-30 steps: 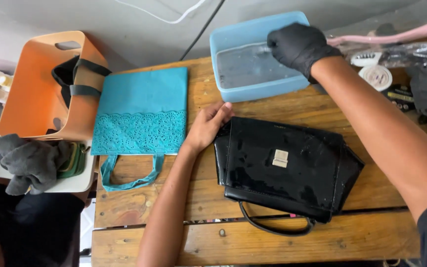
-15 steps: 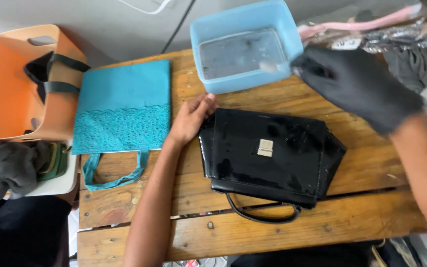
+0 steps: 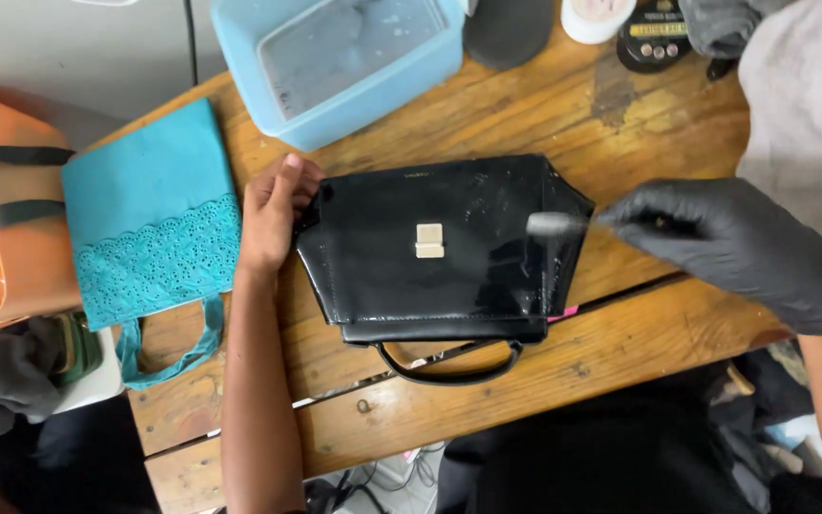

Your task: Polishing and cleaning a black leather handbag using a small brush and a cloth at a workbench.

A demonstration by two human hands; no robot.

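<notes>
A glossy black handbag (image 3: 430, 247) with a pale square clasp lies flat on the wooden table (image 3: 639, 124), its handle toward me. My bare left hand (image 3: 273, 214) holds the bag's left edge, thumb against its corner. My right hand (image 3: 744, 247), in a black glove, is shut on a small brush (image 3: 554, 225). The brush's pale, blurred head is over the right side of the bag.
A light blue plastic tub (image 3: 335, 57) stands behind the bag. A teal cloth bag with a lace band (image 3: 149, 228) lies to the left, beside an orange bag (image 3: 2, 238). A round dark tin (image 3: 658, 33), a white pot (image 3: 596, 14) and a dark pad (image 3: 506, 29) sit at the back right.
My gloved right hand came away from the blue tub and down to the handbag's right side, now holding the brush. My left hand stayed at the bag's left edge. The view moved closer.
</notes>
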